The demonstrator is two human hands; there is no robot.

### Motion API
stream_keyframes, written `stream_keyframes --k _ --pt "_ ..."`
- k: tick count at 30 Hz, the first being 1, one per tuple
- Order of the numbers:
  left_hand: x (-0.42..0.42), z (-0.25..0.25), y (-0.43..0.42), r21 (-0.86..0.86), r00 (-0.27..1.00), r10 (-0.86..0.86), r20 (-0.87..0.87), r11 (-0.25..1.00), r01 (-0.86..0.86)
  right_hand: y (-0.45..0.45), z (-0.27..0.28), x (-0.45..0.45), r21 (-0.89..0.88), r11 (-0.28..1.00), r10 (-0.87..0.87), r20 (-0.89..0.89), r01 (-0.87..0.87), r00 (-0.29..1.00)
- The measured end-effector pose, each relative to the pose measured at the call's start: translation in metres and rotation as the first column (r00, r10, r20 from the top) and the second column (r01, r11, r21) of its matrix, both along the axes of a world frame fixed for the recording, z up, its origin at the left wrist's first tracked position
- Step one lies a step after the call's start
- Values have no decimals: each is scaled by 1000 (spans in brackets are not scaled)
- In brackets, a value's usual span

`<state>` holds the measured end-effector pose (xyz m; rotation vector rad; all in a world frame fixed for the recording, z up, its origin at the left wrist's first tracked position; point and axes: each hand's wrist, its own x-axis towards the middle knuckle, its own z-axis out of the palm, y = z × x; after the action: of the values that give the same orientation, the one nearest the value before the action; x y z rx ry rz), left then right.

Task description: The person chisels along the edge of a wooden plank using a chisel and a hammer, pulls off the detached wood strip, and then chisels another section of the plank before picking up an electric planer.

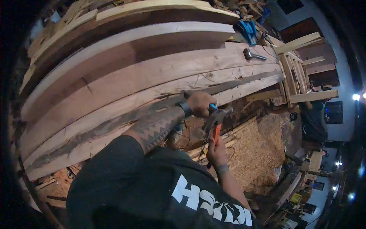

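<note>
Two clenched hands point(200, 104) point(217, 152) — orange-handled hammer point(217, 133) in right, blue-ended tool point(212, 108) in left.

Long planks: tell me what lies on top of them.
A tool with a dark head and metallic handle lies on the planks. Whether the blue tool rests there too is unclear. The tattooed forearm covers part of the surface; anything beneath it is hidden.

Wood shavings point(257, 152) lie spread out (lights point(356, 97) glow beyond).
</note>
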<state>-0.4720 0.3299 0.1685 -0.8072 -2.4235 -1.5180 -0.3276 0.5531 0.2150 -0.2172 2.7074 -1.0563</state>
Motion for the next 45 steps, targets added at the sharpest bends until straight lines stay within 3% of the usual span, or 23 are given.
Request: stream_keyframes --k 2,4,5,6,7,10,11,13,14,15,16,17,20,23,26,27,30,32,33,39,45 --pt "1 -1 -1 -51 1000 8 27 999 -6 16 -9 1 -12 997 -77 -43 76 996" --pt "5 1 -2 33 999 33 -32 999 -32 60 2 14 203 979 23 -117 1 993" --pt "2 1 -1 41 998 43 -48 998 -41 38 39 14 -118 992 -58 -124 44 991" --pt "0 1 0 47 996 59 -67 997 -56 16 76 15 -463 885 -118 -107 56 987" --pt "-1 -1 0 30 994 75 -80 997 -73 -6 113 15 -718 695 -147 -95 34 985" --pt "-1 -1 -1 17 998 60 -29 998 -59 11 65 3 -583 761 -5 -444 -284 896" --pt "-2 -1 -3 1 997 58 -43 998 -58 29 4 0 -236 943 55 -585 -235 809" --pt "-4 -1 -3 -25 996 45 -74 999 -46 23 -25 5 102 990 131 -427 -97 895" --pt "-1 3 -2 -52 1000 13 -27 999 -14 4 -19 5 65 995 89 -136 -81 987" --pt "-2 8 -5 -81 1000 0 16 997 2 0 -6 6 4 999 36 -59 -35 998" --pt "-2 9 -12 -110 997 -2 71 994 10 3 -8 1 -96 995 18 -52 -23 998" --pt "-6 -3 -6 1 996 52 -72 999 -52 13 -12 7 -188 982 -22 -20 18 1000" --pt "-12 -1 8 -121 997 71 17 990 -68 40 -15 17 -381 920 -107 -3 98 994" --pt "-68 1 50 -338 954 103 281 941 -2 32 16 27 -530 818 -139 194 223 971" --pt "-84 19 76 -451 921 232 313 890 -70 65 -16 33 -440 876 -133 177 199 975" --pt "-82 22 86 -374 964 101 246 927 -1 76 -18 35 -393 900 -142 148 190 979" --pt "-49 19 99 -183 977 -211 18 960 211 85 -17 57 -478 851 -193 98 216 976" --pt "-39 20 91 -7 965 -223 -140 974 225 68 16 60 -542 780 -215 238 313 947" --pt "-39 29 84 -139 968 -241 -62 963 231 71 20 59 -540 764 -233 280 354 931" --pt "-35 4 63 -207 995 -99 -27 974 91 90 18 60 -494 794 -273 232 355 934" --pt "-36 -9 60 -143 994 -62 -94 989 48 96 19 53 -487 798 -253 265 355 931"
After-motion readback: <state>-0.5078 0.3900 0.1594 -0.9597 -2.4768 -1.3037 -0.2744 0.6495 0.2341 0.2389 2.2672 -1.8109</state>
